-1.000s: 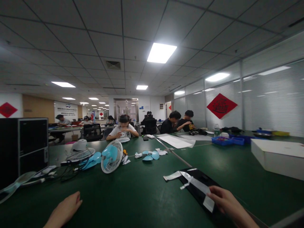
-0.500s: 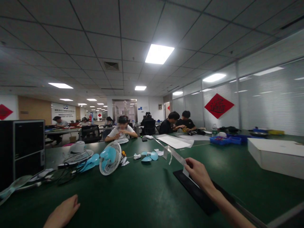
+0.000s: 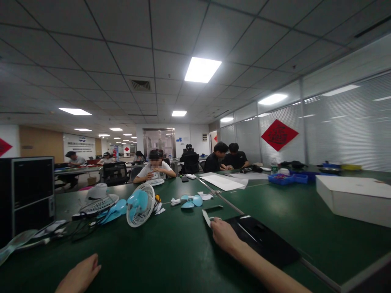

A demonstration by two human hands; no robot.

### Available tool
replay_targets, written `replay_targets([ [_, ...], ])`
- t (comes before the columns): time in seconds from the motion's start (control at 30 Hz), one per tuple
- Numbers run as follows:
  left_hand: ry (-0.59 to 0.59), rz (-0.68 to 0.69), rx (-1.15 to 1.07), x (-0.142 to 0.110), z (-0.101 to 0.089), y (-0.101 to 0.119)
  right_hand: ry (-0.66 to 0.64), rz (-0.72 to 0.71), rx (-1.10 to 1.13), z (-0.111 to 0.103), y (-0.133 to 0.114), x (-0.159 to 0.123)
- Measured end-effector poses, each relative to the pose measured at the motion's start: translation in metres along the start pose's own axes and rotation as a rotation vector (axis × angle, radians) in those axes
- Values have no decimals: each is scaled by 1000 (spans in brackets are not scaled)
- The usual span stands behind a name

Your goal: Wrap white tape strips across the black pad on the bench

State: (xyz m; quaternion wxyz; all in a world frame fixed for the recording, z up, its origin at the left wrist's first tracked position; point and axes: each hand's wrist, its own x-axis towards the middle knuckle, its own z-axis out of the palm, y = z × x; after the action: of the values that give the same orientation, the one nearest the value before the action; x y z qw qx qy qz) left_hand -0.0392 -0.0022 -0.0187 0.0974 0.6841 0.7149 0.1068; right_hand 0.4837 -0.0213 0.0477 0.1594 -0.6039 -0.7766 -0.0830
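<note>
My right hand (image 3: 226,235) is closed on one end of a thin pale strip (image 3: 207,218), which looks like film or paper. Its far part bends over the table in front of my fingers. Beneath and to the right of that hand lies a glossy black flat panel (image 3: 265,238) on the green table (image 3: 171,252); my forearm passes over its near side. At the lower left, my left hand (image 3: 80,275) is close to the table top, fingers curled in and nothing visible in them.
A white fan head with blue blades (image 3: 141,204), a loose blue fan blade (image 3: 191,201) and cables lie at left centre. A black computer case (image 3: 33,195) stands far left. To the right are a white box (image 3: 351,199) and blue trays (image 3: 281,179). Several people sit beyond.
My right hand has moved left and slightly down with the strip, which was held higher and stretched out. More of the black panel shows. My left hand has hardly moved.
</note>
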Motion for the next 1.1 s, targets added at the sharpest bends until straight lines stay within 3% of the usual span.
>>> replay_targets([
  [0.17, 28, 7, 52, -3, -2, 7, 29, 65, 51, -5, 18, 0],
  [0.33, 20, 19, -3, 5, 5, -3, 179, 300, -114, -29, 81, -16],
  [0.43, 38, 26, -4, 9, 9, -10, 152, 479, -204, -37, 119, -35],
  [0.53, 6, 27, -17, 9, 9, -13, 50, 585, -147, -36, 140, -49],
  [0.63, -5, 17, -18, 8, 8, -12, 3, 600, -97, -31, 146, -52],
  [0.9, 7, 21, 29, 0, 2, 1, 51, 619, -84, -33, 149, -49],
  [1.1, 38, 6, 20, -7, -3, 10, 240, 532, -16, -41, 147, -42],
])
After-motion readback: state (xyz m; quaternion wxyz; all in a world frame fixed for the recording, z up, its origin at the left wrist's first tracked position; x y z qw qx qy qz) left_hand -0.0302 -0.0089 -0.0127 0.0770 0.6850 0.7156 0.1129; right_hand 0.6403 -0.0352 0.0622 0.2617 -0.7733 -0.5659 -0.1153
